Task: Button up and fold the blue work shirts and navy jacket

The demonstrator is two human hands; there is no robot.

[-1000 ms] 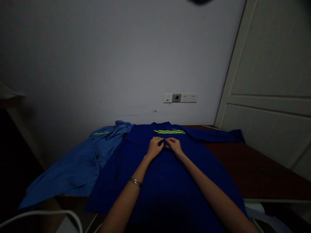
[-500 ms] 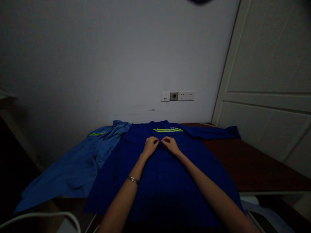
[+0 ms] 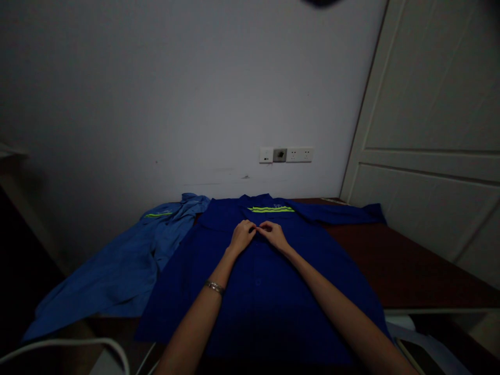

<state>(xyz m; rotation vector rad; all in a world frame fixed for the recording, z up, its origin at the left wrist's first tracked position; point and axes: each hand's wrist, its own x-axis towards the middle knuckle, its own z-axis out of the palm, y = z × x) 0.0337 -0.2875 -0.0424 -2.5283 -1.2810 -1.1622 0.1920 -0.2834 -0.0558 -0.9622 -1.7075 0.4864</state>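
A dark blue work jacket (image 3: 273, 297) lies spread face up, collar toward the wall, with yellow-green stripes across its chest. At the middle of its front, just below the stripes, my left hand (image 3: 242, 235) is closed in a pinch. My right hand (image 3: 274, 235) pinches from the other side, and the fingertips of both hands meet over the front opening. The bit of cloth or button between them is too small and dark to make out. A button shows lower on the front. One sleeve stretches out to the right.
A lighter blue garment (image 3: 113, 265) with a yellow-green stripe lies crumpled at the left. The dark red tabletop (image 3: 394, 265) shows at the right. Wall sockets (image 3: 299, 154) sit behind the jacket. A white cable (image 3: 78, 342) loops at the lower left; a phone-like object (image 3: 420, 357) lies lower right.
My right fingertips have moved slightly left and now touch those of my left hand; a small gap was between them before. The jacket lies as it did.
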